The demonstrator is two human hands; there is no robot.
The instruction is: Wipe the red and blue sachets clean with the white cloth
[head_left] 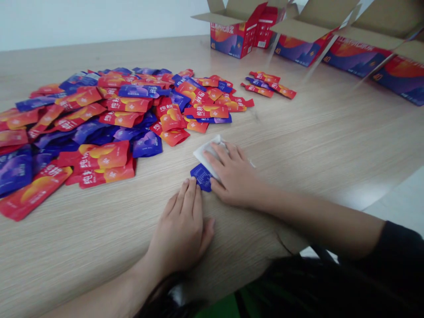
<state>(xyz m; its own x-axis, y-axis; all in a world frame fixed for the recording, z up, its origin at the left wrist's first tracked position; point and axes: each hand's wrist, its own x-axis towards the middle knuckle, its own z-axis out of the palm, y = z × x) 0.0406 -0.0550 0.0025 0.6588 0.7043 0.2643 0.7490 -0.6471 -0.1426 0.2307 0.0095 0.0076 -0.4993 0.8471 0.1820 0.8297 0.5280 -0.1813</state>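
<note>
A blue pouch (200, 177) lies flat on the table with its printed back up. Stretched fingertips of my left hand (180, 225) press on its near left corner, and that hand is flat with the thumb apart. My right hand (236, 176) holds a folded white wipe (203, 153) down over the pouch's other end, its fingers spread across the wipe. The wipe and my right hand hide much of the pouch.
A large heap of red and blue pouches (121, 118) spreads across the left and middle of the table (318, 145). Several pouches (261, 90) lie apart behind my right hand. Open cartons (228, 37) with raised flaps line the back right.
</note>
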